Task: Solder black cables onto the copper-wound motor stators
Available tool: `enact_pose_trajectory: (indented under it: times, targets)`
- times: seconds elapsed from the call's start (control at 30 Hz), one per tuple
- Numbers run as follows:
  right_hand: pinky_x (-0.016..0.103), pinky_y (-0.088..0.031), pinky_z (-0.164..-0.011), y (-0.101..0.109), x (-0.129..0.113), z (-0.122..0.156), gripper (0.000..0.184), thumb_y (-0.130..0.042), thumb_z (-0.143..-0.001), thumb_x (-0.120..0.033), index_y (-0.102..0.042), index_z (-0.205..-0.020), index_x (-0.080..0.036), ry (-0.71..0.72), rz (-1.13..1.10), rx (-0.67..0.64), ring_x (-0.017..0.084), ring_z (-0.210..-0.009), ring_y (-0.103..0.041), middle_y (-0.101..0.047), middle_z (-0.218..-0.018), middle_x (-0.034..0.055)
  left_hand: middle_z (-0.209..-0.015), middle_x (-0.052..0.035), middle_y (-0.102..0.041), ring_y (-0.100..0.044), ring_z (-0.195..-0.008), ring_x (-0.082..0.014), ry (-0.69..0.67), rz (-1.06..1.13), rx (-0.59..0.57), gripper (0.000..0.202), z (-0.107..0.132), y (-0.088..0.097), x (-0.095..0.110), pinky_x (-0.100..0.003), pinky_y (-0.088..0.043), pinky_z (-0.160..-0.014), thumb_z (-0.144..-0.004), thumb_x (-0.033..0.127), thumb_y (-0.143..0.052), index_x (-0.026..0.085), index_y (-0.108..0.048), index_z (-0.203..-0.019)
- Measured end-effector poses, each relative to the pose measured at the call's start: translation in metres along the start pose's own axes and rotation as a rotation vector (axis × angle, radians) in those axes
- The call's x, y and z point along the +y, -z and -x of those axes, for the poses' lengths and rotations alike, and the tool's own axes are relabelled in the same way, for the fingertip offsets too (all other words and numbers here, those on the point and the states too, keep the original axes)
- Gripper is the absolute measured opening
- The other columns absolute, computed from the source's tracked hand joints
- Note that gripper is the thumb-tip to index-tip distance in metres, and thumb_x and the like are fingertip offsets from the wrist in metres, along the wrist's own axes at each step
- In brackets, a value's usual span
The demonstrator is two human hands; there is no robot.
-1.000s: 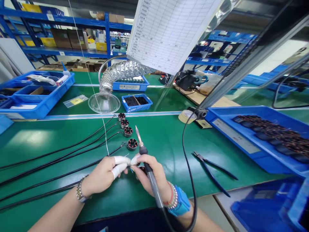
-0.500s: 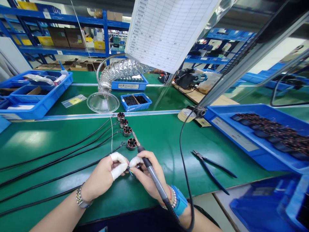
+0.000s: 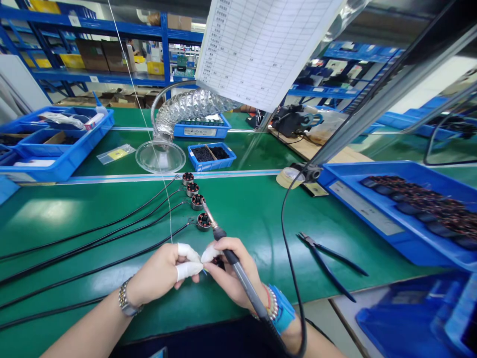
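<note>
My left hand, with white covers on thumb and forefinger, is closed in a pinch on thin coloured wires, mostly hidden by the fingers. Its tips meet those of my right hand, which grips a soldering iron and also pinches at the wires. A dark part under the right fingers is largely covered. The iron's tip points up and away, close to the row of small round motor stators with black cables. A thin solder-like strand hangs down to my left hand.
Cutting pliers lie to the right, beside a blue bin of wound parts. A clear fume hood, a small blue tray and tape stand farther back. The iron's cord loops on the right.
My left thumb and forefinger have straightened and pressed closer to the right fingertips. Less of the coloured wires shows. The soldering iron has shifted very slightly in my right hand.
</note>
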State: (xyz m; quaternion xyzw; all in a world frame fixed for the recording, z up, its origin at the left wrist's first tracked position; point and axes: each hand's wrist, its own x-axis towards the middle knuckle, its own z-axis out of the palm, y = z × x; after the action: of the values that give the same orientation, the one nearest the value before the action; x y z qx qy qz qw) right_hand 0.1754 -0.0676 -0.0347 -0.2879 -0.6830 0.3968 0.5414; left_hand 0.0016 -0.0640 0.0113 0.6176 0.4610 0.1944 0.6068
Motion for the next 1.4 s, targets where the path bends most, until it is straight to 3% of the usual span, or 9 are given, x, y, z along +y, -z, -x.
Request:
enact_pose_trajectory:
  times: [0.13, 0.33, 0.57, 0.8, 0.97, 1.1, 1.23, 1.4]
  targets:
    - [0.025, -0.05, -0.065, 0.003, -0.002, -0.001, 0.039, -0.06, -0.074, -0.006, -0.042, -0.103, -0.026, 0.05, 0.021, -0.021, 0.011, -0.069, -0.058, -0.059, -0.079, -0.0013, -0.052, 0.0047, -0.044, -0.035, -0.05, -0.0072, -0.049, -0.013, -0.007, 0.025, 0.001, 0.0, 0.002, -0.021, -0.029, -0.051, -0.077, 0.033, -0.052, 0.014, -0.056, -0.062]
    - [0.026, -0.051, -0.068, 0.003, -0.004, -0.004, 0.035, -0.06, -0.076, -0.01, -0.043, -0.103, -0.024, 0.082, 0.15, -0.053, 0.013, -0.074, -0.06, -0.06, -0.085, 0.0014, -0.065, 0.0011, -0.054, -0.045, -0.065, -0.0117, -0.086, 0.152, 0.11, 0.019, -0.001, -0.003, -0.004, -0.024, -0.036, -0.066, -0.073, 0.032, -0.056, 0.014, -0.057, -0.066]
    - [0.024, -0.05, -0.064, 0.009, -0.012, -0.014, 0.025, -0.052, -0.08, -0.009, -0.046, -0.1, -0.023, 0.217, 0.346, -0.162, 0.012, -0.069, -0.057, -0.059, -0.082, 0.0023, -0.07, -0.0007, -0.057, -0.049, -0.07, -0.0134, -0.095, 0.109, 0.098, 0.019, -0.003, -0.001, -0.004, -0.025, -0.04, -0.072, -0.075, 0.033, -0.055, 0.015, -0.056, -0.068]
    - [0.022, -0.05, -0.065, 0.01, -0.01, -0.016, 0.022, -0.053, -0.08, -0.014, -0.048, -0.099, -0.021, 0.079, 0.373, -0.157, 0.011, -0.067, -0.058, -0.059, -0.08, 0.0011, -0.07, -0.0005, -0.055, -0.048, -0.069, -0.0131, -0.108, 0.02, 0.166, 0.02, -0.009, -0.004, -0.011, -0.025, -0.039, -0.069, -0.077, 0.033, -0.053, 0.015, -0.055, -0.069]
    - [0.027, -0.05, -0.078, 0.038, -0.007, -0.002, 0.032, -0.062, -0.077, -0.016, -0.047, -0.104, -0.022, 0.016, 0.431, -0.079, 0.016, -0.088, -0.059, -0.06, -0.096, 0.0045, -0.069, -0.0004, -0.053, -0.046, -0.067, -0.0132, -0.061, 0.02, 0.215, 0.023, -0.013, -0.003, -0.013, -0.025, -0.038, -0.068, -0.075, 0.037, -0.054, 0.015, -0.054, -0.067]
    - [0.032, -0.048, -0.083, 0.056, 0.004, 0.022, 0.041, -0.065, -0.074, -0.019, -0.044, -0.109, -0.022, -0.069, 0.473, -0.16, 0.019, -0.095, -0.058, -0.059, -0.103, 0.0065, -0.069, -0.0004, -0.052, -0.045, -0.067, -0.0131, -0.038, 0.021, 0.204, 0.018, -0.014, -0.001, -0.011, -0.026, -0.037, -0.068, -0.073, 0.031, -0.054, 0.015, -0.054, -0.067]
    - [0.032, -0.048, -0.085, 0.052, 0.015, 0.036, 0.042, -0.063, -0.076, -0.017, -0.042, -0.112, -0.022, -0.113, 0.429, -0.217, 0.018, -0.096, -0.058, -0.058, -0.107, 0.0072, -0.068, 0.0001, -0.053, -0.046, -0.068, -0.0129, -0.034, 0.024, 0.189, 0.015, -0.014, 0.0, -0.01, -0.025, -0.037, -0.069, -0.072, 0.029, -0.055, 0.015, -0.054, -0.066]
    - [0.029, -0.048, -0.083, 0.043, 0.012, 0.023, 0.041, -0.065, -0.075, -0.018, -0.045, -0.111, -0.022, -0.059, 0.386, -0.209, 0.018, -0.095, -0.058, -0.059, -0.105, 0.0061, -0.067, 0.0007, -0.052, -0.046, -0.066, -0.0125, -0.038, -0.058, 0.189, 0.016, -0.015, 0.0, -0.01, -0.025, -0.037, -0.067, -0.073, 0.029, -0.052, 0.015, -0.052, -0.065]
